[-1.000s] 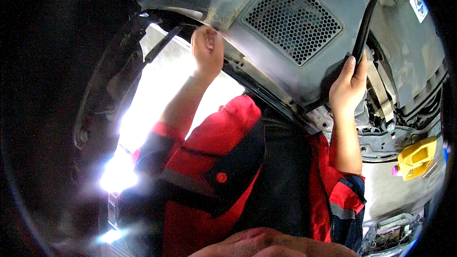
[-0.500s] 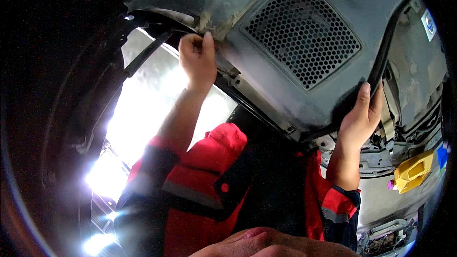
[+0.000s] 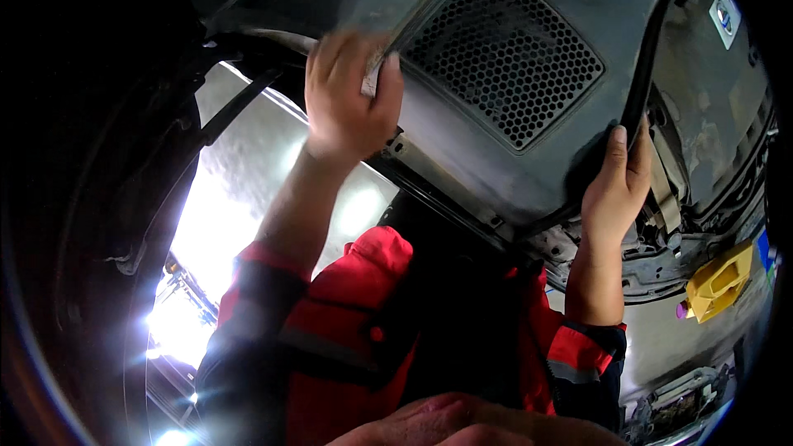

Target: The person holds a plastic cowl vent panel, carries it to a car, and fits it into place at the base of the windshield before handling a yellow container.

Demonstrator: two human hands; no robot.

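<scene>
A large grey panel (image 3: 462, 128) with a black honeycomb grille (image 3: 508, 58) fills the upper middle. My right hand (image 3: 615, 186) grips the panel's dark right-hand edge, with the thumb on its face and the fingers wrapped behind. At the panel's left edge is my left hand (image 3: 347, 99), back toward the view and slightly blurred. Its fingers are curled, with the thumb opposite them. Something small and pale (image 3: 372, 78) shows between thumb and fingers; whether it is loose or part of the panel edge is unclear.
Dark vehicle bodywork with a black strut (image 3: 239, 107) lies to the left, beside very bright light. Metal framework (image 3: 652, 272) runs beyond the right hand. A yellow jug (image 3: 719, 285) with a purple cap stands at the far right.
My left hand has turned, bringing its back into view, and moved a little right along the panel edge; a pale piece now shows in it. My right hand keeps its hold while the view shifts slightly.
</scene>
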